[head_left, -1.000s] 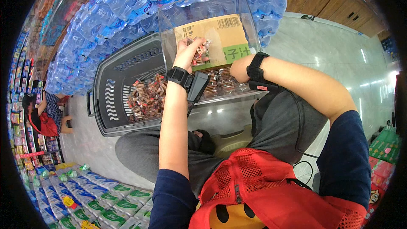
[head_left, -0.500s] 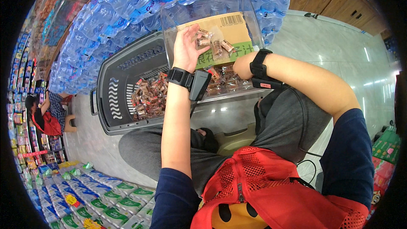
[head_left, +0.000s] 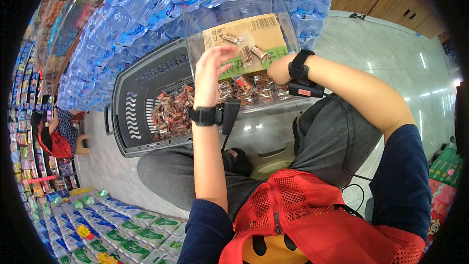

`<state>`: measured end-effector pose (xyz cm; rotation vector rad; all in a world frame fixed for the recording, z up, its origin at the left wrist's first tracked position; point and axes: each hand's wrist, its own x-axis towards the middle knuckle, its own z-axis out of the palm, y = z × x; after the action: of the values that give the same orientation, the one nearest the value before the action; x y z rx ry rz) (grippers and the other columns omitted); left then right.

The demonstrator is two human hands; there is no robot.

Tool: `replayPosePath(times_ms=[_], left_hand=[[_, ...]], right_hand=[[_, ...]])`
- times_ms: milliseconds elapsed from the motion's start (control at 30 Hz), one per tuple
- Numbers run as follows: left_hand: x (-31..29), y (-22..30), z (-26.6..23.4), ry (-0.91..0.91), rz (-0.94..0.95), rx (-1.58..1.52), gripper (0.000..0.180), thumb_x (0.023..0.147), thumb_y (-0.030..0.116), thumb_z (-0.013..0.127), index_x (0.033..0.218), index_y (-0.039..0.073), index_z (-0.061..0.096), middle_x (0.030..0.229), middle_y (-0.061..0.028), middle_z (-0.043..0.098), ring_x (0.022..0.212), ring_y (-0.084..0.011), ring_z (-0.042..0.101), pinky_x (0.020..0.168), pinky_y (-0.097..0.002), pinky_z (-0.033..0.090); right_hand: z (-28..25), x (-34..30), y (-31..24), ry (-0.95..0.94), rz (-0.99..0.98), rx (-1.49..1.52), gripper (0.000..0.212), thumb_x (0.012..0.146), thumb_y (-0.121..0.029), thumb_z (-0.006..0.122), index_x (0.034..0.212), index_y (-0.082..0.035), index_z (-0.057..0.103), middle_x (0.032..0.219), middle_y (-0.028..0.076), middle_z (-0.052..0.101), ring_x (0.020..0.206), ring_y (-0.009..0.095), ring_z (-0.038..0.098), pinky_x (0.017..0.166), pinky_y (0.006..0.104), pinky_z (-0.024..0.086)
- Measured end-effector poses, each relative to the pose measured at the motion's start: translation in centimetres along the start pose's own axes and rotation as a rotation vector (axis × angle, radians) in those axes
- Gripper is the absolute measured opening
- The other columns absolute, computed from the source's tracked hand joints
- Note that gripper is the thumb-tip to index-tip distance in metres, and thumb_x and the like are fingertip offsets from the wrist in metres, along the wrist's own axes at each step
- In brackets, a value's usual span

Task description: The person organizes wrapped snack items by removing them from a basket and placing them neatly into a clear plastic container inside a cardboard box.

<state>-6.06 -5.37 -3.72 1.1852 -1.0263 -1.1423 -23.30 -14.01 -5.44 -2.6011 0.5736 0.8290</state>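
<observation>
A clear plastic bin stands before me, with a brown and green cardboard piece inside. Several small brown snacks in clear wrappers lie loose on the cardboard. More wrapped snacks stand in rows along the bin's near side. My left hand is over the bin's near left part, fingers apart and bent, with nothing visible in them. At the right end of the rows, my right hand reaches down into the bin; its fingers are hidden.
A dark grey basket with a heap of wrapped snacks sits to the left, against the bin. Blue packs of bottled water are stacked behind. Another person is at shelves far left. Packaged goods lie lower left.
My left hand has come back toward me and lower, off the cardboard's upper left. The loose snacks there have shifted, and fewer show. My right hand has barely moved.
</observation>
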Motion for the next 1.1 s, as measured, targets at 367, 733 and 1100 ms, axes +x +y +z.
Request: replayPosePath(times_ms=[367, 733, 1100], left_hand=[[-0.7, -0.6, 0.7, -0.405, -0.062, 0.995, 0.029, 0.074, 0.014, 0.059, 0.099, 0.001, 0.055, 0.084, -0.0147, 0.057, 0.076, -0.0225, 0.056, 0.069, -0.0293, 0.044], [2.6, -2.8, 1.7, -0.699, 0.060, 1.677, 0.025, 0.066, 0.013, 0.061, 0.091, 0.007, 0.061, 0.083, -0.0157, 0.057, 0.081, -0.0325, 0.056, 0.074, -0.0392, 0.045], [3.1, -2.0, 3.7, -0.604, 0.121, 1.424, 0.031, 0.065, 0.022, 0.067, 0.085, 0.002, 0.054, 0.076, -0.0161, 0.058, 0.074, -0.0334, 0.056, 0.065, -0.0393, 0.045]], right_hand=[[-0.6, 0.9, 0.6, -0.072, 0.020, -0.013, 0.023, 0.068, -0.010, 0.046, 0.079, 0.003, 0.061, 0.073, 0.018, 0.061, 0.068, 0.031, 0.058, 0.061, 0.0387, 0.044], [-1.0, 1.7, 0.9, -0.093, 0.032, -0.039, 0.024, 0.062, -0.012, 0.051, 0.076, 0.004, 0.062, 0.073, 0.017, 0.060, 0.065, 0.028, 0.057, 0.059, 0.0374, 0.044], [-2.8, -0.3, 0.2, -0.139, 0.073, 0.063, 0.027, 0.065, -0.017, 0.057, 0.085, 0.000, 0.062, 0.075, 0.013, 0.062, 0.067, 0.025, 0.058, 0.059, 0.0351, 0.045]])
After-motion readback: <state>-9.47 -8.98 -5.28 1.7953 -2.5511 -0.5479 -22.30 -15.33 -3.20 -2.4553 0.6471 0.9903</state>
